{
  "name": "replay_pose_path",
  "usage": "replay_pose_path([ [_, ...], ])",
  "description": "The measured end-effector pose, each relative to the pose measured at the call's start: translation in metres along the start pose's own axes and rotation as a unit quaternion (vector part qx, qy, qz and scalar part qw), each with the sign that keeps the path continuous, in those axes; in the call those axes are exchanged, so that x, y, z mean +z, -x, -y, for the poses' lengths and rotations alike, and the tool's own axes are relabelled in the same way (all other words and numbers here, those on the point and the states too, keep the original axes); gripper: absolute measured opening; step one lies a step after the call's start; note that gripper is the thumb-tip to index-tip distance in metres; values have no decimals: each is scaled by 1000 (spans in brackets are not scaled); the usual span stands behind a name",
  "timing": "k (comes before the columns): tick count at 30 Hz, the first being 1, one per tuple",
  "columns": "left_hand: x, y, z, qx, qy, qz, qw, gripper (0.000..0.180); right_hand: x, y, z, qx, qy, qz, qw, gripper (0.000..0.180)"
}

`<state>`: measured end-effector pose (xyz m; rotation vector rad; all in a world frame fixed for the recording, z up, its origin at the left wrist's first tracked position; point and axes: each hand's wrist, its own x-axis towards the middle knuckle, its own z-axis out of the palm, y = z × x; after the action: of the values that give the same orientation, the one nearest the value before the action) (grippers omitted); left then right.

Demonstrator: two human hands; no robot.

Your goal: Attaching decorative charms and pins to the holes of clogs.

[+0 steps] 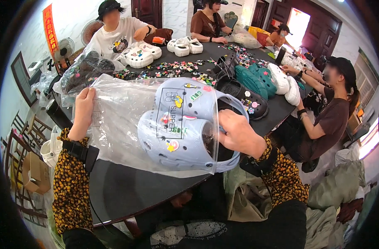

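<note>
From my head camera I look down at a clear bag (127,112) held up over the near edge of the dark table (123,191). My left hand (85,108) pinches the bag's closed far end, thumb and fingers shut on the plastic. My right hand (238,133) is at the bag's open mouth, closed around the heels of a pair of pale blue clogs (185,124) that sit mostly inside the bag, one above the other, each dotted with small coloured charms. My two hands are well apart, one at each end of the bag. The clogs lie with their long axis running left to right across me, toes pointing toward my left hand and heels at my right, so my right hand is the one touching them while my left has only plastic; a stretch of slack bag lies between the toes and my left fingers. Farther across the table lie scattered loose charms (173,68), white clogs (141,54), teal clogs (253,79) and a black pair (243,97). Other people sit round the far side and to my right, their hands at their own work, well away from mine. Wooden chairs (29,133) stand to my left.
</note>
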<state>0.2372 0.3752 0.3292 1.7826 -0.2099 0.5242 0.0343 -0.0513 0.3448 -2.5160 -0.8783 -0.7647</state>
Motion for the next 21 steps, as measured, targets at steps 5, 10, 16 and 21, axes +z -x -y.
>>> replay_pose_path([
  [5,7,8,-8,-40,1,55,998,30,-10,3,3,3,83,-25,996,24],
  [10,6,38,-10,-116,-18,193,974,49,-3,7,-20,48,75,-110,990,24],
  [16,7,70,-34,-181,57,334,923,57,9,3,-36,102,26,-127,986,25],
  [21,5,60,-14,-238,97,251,933,31,15,-3,-22,95,1,-105,990,24],
])
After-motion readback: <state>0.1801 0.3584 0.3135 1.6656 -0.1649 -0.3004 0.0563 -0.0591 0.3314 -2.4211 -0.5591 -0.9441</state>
